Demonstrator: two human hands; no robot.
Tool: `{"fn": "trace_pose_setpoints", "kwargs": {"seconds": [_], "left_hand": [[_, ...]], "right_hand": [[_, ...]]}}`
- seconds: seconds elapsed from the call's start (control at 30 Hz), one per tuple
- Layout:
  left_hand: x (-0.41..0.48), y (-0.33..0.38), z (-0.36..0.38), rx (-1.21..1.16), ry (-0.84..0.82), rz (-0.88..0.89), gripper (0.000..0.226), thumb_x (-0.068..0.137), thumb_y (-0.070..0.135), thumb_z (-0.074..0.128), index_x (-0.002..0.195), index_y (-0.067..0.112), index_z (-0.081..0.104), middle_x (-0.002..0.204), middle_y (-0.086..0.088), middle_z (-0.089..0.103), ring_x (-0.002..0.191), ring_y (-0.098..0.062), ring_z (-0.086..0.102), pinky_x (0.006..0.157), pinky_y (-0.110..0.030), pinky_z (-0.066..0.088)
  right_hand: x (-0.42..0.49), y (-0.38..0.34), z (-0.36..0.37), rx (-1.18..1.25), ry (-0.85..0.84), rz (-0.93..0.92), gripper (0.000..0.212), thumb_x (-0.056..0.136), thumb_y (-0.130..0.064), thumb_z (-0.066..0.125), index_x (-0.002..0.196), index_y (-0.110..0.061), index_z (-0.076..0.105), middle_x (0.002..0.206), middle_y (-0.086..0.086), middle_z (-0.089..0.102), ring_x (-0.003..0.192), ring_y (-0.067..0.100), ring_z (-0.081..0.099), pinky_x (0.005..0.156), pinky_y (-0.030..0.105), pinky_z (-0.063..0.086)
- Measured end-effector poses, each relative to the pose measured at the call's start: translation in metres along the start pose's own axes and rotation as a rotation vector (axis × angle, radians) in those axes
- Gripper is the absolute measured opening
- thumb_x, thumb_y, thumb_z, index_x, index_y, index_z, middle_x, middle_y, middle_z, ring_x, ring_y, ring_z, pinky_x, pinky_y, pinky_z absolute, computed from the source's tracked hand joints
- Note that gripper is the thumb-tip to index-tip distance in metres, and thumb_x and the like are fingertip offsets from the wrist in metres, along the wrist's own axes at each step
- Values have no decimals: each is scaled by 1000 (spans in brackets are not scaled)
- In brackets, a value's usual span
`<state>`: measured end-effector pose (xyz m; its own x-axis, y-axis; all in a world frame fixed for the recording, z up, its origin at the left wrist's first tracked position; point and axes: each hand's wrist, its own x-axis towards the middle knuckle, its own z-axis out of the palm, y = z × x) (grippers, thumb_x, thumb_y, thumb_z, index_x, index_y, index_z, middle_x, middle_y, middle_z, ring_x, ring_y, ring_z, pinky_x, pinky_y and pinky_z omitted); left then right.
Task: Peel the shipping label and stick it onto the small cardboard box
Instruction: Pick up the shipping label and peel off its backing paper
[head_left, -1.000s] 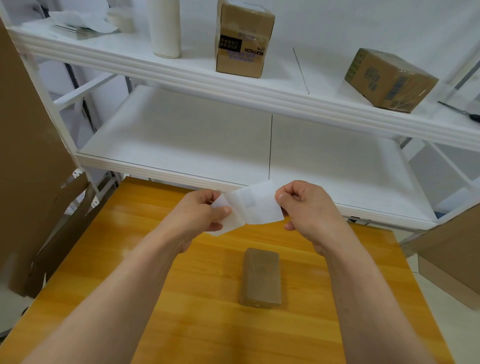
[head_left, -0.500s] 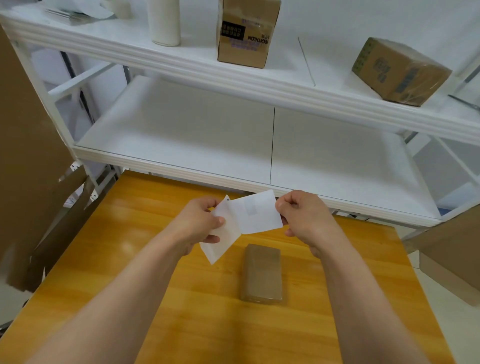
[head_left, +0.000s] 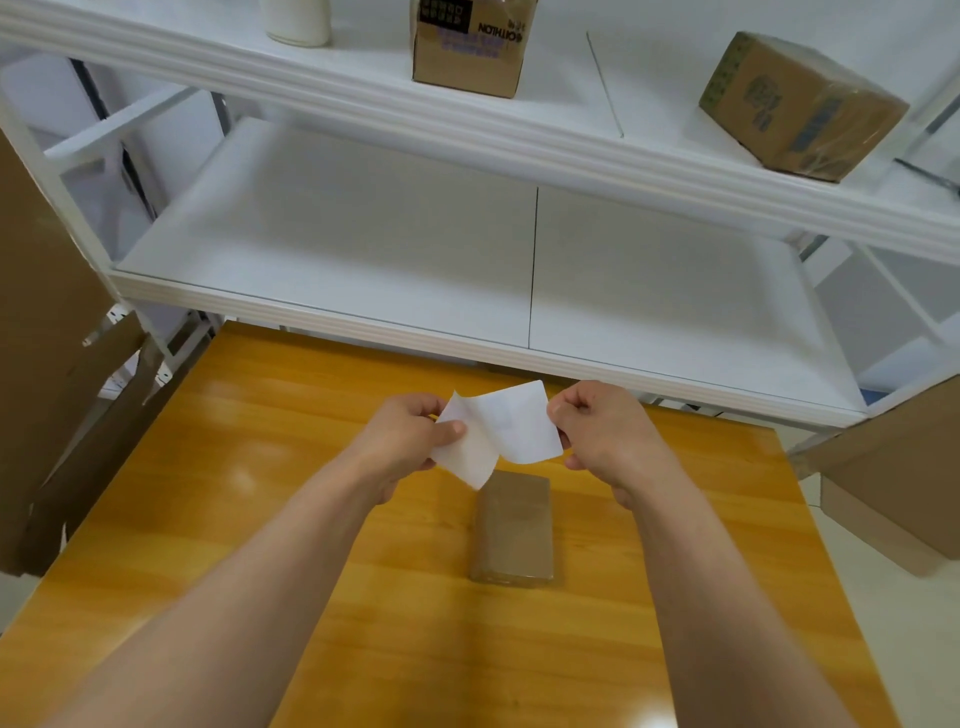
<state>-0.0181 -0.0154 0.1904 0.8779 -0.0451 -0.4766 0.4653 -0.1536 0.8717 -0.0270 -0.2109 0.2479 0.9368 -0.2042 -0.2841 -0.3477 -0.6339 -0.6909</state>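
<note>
A small flat brown cardboard box (head_left: 514, 527) lies on the wooden table (head_left: 311, 519), just below my hands. I hold a white shipping label (head_left: 522, 426) above the box's far end. My right hand (head_left: 605, 434) pinches the label's right edge. My left hand (head_left: 402, 441) pinches the white backing sheet (head_left: 465, 457), which curls down and away from the label on the left. The two sheets are still joined along their upper left part.
A white shelf unit (head_left: 519, 306) stands right behind the table. Its upper shelf carries two cardboard boxes (head_left: 470, 47) (head_left: 800, 104) and a white cylinder (head_left: 298, 21). Flattened cardboard (head_left: 47, 338) leans at the left, another carton (head_left: 893, 483) sits at the right.
The backing has come further off the label, hanging lower on the left. Both hands have dropped a little toward the small box, and the view has tilted down.
</note>
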Motion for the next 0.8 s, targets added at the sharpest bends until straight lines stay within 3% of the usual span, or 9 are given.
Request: {"fn": "trace_pose_setpoints", "kwargs": {"seconds": [0.2, 0.33, 0.43, 0.63, 0.8], "left_hand": [[10, -6, 3, 82, 16, -1, 17, 96, 10, 61, 110, 9, 71, 104, -7, 70, 84, -15, 59, 63, -26, 43], [16, -13, 5, 102, 12, -29, 17, 95, 6, 60, 108, 8, 71, 109, -8, 69, 96, -22, 59, 77, -32, 41], [20, -19, 7, 115, 14, -51, 18, 95, 5, 60, 109, 8, 71, 110, -10, 70, 100, -27, 61, 79, -36, 44], [29, -34, 7, 130, 42, -102, 5, 92, 8, 65, 95, 11, 68, 100, -13, 70, 88, -28, 63, 68, -34, 48], [32, -42, 7, 112, 43, -135, 8, 91, 15, 69, 97, 10, 67, 100, -11, 71, 86, -28, 66, 62, -32, 49]], "right_hand": [[5, 7, -4, 3, 32, 30, 17, 102, -23, 51, 96, -17, 66, 87, -5, 62, 72, 14, 60, 75, 38, 60], [7, 12, -6, 12, 43, 63, 18, 103, -24, 50, 97, -17, 65, 92, -3, 62, 69, 13, 61, 75, 36, 61], [9, 15, -6, 16, 55, 90, 17, 103, -25, 49, 99, -18, 65, 96, 0, 63, 66, 13, 63, 72, 34, 61], [13, 21, -2, -15, 83, 119, 19, 102, -22, 49, 95, -17, 66, 96, 5, 67, 71, 16, 62, 80, 43, 63], [17, 24, 4, -13, 67, 136, 19, 101, -19, 51, 93, -12, 66, 97, 10, 68, 73, 18, 60, 79, 43, 61]]}}
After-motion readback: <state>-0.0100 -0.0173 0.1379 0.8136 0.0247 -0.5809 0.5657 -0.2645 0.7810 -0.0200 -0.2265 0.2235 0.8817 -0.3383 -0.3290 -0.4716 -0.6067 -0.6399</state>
